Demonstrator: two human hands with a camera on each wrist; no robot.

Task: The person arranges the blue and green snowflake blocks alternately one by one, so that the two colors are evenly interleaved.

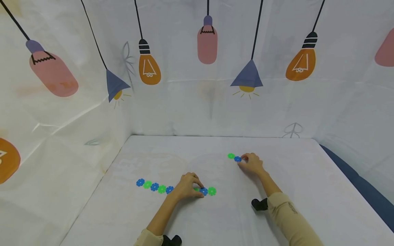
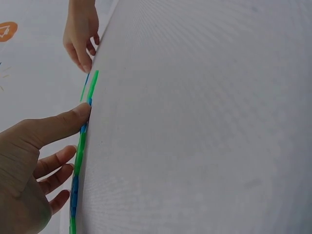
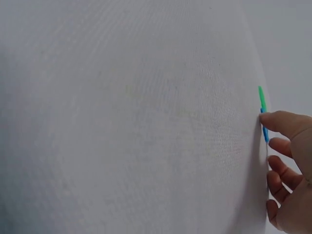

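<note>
A row of interlocking flower-shaped discs (image 1: 155,187), blue and green by turns, lies on the table, left of middle. My left hand (image 1: 186,186) reaches over it and pinches a blue disc (image 1: 204,192) between thumb and fingers; a green disc (image 1: 212,191) forms the right end. Part of the row is hidden under this hand. Farther back, my right hand (image 1: 253,164) pinches another blue disc (image 1: 237,159), which has a green disc (image 1: 231,156) at its left. The right wrist view shows this pair edge-on, the thumb and index finger of the right hand (image 3: 297,165) at the blue disc.
The white table (image 1: 234,218) ends at a back wall (image 1: 184,109) covered with a lamp-print sheet. Another sheet wall (image 1: 61,136) runs along the left. A dark blue surface (image 1: 360,181) shows past the right edge. Black wrist mounts (image 1: 259,204) sit at both sleeves.
</note>
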